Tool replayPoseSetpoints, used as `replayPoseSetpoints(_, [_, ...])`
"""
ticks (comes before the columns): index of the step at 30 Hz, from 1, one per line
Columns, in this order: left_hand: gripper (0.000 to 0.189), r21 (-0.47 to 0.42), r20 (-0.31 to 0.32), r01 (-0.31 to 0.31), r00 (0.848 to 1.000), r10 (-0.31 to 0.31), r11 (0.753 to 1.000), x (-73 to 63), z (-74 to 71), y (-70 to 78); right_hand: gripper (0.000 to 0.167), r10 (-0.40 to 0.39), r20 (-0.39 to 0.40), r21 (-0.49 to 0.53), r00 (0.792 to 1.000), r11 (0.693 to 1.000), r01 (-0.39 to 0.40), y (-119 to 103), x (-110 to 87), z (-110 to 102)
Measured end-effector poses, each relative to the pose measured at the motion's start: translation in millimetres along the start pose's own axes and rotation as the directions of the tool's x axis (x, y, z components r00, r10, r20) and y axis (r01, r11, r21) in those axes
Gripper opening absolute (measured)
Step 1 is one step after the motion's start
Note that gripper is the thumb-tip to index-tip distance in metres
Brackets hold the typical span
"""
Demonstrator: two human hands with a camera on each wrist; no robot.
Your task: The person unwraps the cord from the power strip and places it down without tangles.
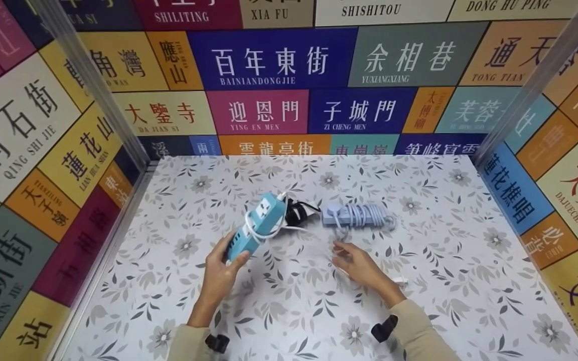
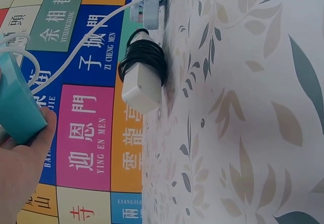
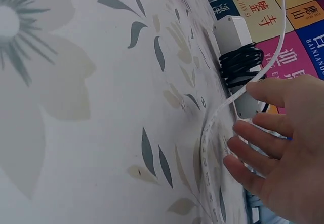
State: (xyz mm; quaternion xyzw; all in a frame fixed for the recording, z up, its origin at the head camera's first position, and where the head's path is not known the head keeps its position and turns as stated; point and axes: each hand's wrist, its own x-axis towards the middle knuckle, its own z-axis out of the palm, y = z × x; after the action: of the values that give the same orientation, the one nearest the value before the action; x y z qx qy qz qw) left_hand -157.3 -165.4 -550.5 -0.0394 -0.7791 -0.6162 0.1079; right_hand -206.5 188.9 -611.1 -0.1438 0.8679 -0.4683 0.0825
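Note:
My left hand (image 1: 223, 265) grips a turquoise power strip (image 1: 256, 225) by its lower end, tilted up off the table. Its white cord (image 2: 76, 62) loops partly around the body and trails off to the right. My right hand (image 1: 362, 268) is beside that cord, fingers spread and slightly bent. In the right wrist view the cord passes by the tip of a finger (image 3: 263, 89); whether they touch I cannot tell. A white plug (image 1: 400, 281) lies by the right forearm.
Behind the turquoise strip lies a white power strip (image 2: 143, 88) wound with black cord. To its right, a lilac power strip (image 1: 329, 218) has its pale cord coiled round it. Printed panels (image 1: 274, 60) wall the flowered table (image 1: 289, 321) at back and sides.

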Motion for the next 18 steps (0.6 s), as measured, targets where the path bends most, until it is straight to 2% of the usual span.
replayPoseSetpoints(4, [0.064,-0.004,0.006,0.003,1.000,-0.003,1.000,0.2,0.9,0.7,0.055,0.042,0.018,0.088,0.999,0.995,-0.044,-1.3,10.9,10.5])
replayPoseSetpoints(7, [0.064,0.000,0.005,-0.001,1.000,0.001,1.000,0.1,0.8,0.1,0.051,0.058,0.008,0.093,0.998,0.994,-0.058,-2.9,18.7,18.4])
replayPoseSetpoints(11, [0.064,0.009,0.005,0.000,1.000,0.000,1.000,-0.1,-0.1,-1.3,0.037,0.043,-0.062,0.097,0.997,0.995,-0.036,-5.8,27.3,25.7])
replayPoseSetpoints(13, [0.064,0.008,0.001,0.007,1.000,-0.007,1.000,-0.5,-0.9,-1.2,0.029,0.047,-0.094,0.132,0.994,0.991,-0.035,-8.0,30.4,27.3])
replayPoseSetpoints(18, [0.065,0.006,-0.007,0.002,1.000,-0.002,1.000,-2.4,-2.4,-1.2,0.022,0.122,-0.167,0.228,0.978,0.970,-0.082,-18.6,34.5,25.0])
